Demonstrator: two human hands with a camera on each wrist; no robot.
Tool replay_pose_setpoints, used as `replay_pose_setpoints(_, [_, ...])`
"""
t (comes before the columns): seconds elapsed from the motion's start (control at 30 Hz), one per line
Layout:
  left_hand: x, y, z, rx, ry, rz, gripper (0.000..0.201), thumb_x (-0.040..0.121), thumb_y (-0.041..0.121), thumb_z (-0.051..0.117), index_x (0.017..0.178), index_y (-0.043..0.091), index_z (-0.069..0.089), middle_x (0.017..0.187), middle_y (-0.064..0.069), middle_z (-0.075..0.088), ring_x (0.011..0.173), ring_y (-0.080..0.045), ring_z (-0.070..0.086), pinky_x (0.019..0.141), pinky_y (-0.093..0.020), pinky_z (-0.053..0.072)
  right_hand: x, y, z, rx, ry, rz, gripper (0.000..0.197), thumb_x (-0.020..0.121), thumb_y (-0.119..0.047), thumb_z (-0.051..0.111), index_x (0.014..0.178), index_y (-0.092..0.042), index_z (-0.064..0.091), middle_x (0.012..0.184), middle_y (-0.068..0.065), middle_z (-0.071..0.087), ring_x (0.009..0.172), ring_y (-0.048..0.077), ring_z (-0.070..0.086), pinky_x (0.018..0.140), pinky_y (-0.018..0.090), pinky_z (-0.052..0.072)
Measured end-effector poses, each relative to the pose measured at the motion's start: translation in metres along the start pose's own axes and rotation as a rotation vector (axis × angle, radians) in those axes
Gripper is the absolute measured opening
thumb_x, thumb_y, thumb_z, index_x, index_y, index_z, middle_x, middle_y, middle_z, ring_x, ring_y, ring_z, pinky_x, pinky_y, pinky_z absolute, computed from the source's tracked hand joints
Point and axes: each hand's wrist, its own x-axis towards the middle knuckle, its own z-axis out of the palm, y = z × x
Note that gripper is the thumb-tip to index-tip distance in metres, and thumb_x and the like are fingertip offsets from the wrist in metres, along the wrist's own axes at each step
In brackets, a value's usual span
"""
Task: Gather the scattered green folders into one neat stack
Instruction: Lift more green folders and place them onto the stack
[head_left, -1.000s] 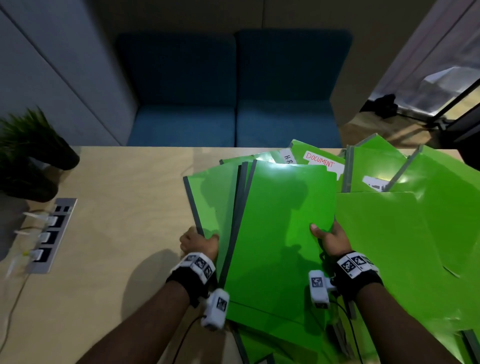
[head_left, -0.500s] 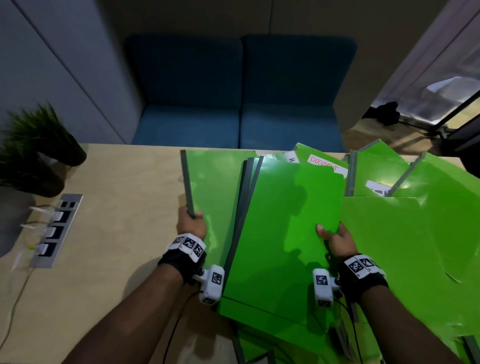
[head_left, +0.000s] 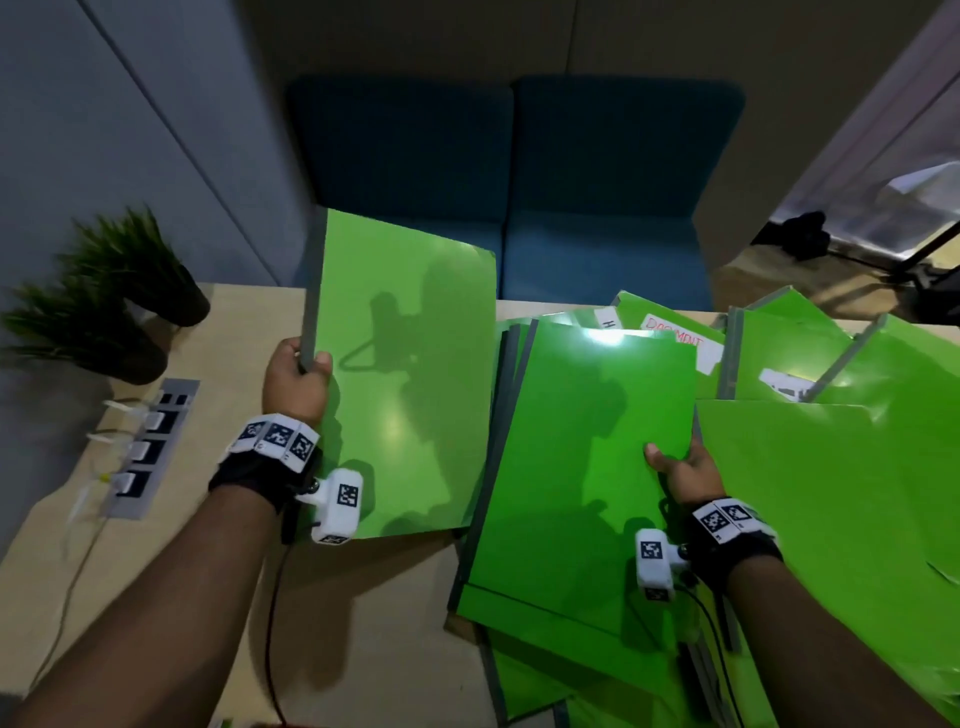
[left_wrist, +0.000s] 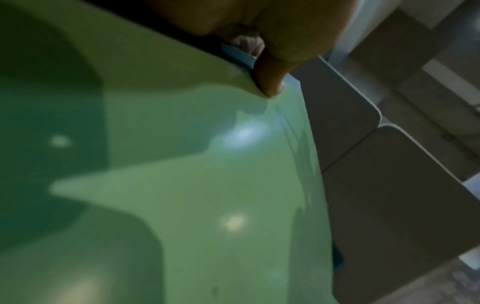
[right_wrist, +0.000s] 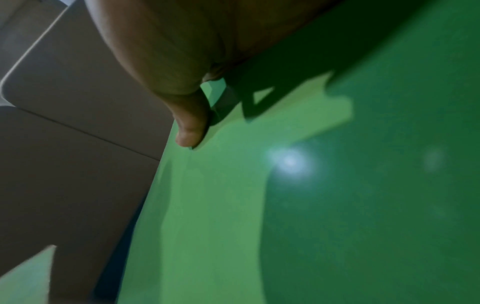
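Observation:
My left hand (head_left: 298, 376) grips a green folder (head_left: 410, 374) by its grey spine, and the folder is lifted clear of the table, left of the others. In the left wrist view the thumb (left_wrist: 270, 78) presses on the cover of this lifted folder (left_wrist: 197, 185). My right hand (head_left: 680, 467) holds the right edge of the top folder (head_left: 587, 457) of a fanned pile, thumb on the cover. The right wrist view shows its thumb (right_wrist: 191, 127) on that top folder's cover (right_wrist: 285, 205). More green folders (head_left: 841, 467) lie scattered to the right, two with white labels.
The wooden table (head_left: 363, 634) has a power socket strip (head_left: 148, 452) with plugs near its left edge. Two potted plants (head_left: 109, 296) stand at the back left. A blue sofa (head_left: 509, 192) is behind the table.
My left hand has pulled one folder out of the pile and raised it up and to the left. My right hand has stayed on the top folder's right edge.

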Motion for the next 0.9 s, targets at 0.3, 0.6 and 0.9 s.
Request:
replay_pose_setpoints(0.3, [0.003,0.035,0.007,0.065,-0.079,0.087,0.024,0.094,0.016,0.052,0.115,0.004,0.055,0.095,-0.008,0.056,0.086,-0.022,0.052,0.072,-0.025,0.031,0.005,0.001,-0.005,-0.095,0.004,0.069,0.084,0.087,-0.032,0.07,0.153,-0.03,0.017,0.153,0.02,0.034,0.102,0.037,0.057,0.079,0.049,0.055])
replay_pose_setpoints(0.6, [0.007,0.058,0.025,0.057,-0.253,0.11,0.007,0.094,0.015,0.053,0.1,0.015,0.056,0.069,-0.006,0.051,0.062,-0.022,0.044,0.05,-0.015,0.039,0.009,0.007,-0.005,-0.02,0.011,0.118,0.082,0.089,-0.031,0.069,0.154,-0.024,0.019,0.158,0.016,0.026,0.127,0.045,0.046,0.094,0.052,0.047])
replay_pose_setpoints(0.9, [-0.099,-0.015,0.123,0.189,-0.546,-0.107,0.025,0.097,0.019,0.051,0.119,0.007,0.048,0.083,-0.006,0.054,0.073,-0.024,0.05,0.064,-0.029,0.035,-0.003,-0.01,0.001,-0.061,0.028,0.022,0.083,0.091,-0.057,0.053,0.149,-0.002,0.029,0.152,0.02,0.036,0.132,0.038,0.044,0.099,0.037,0.039])
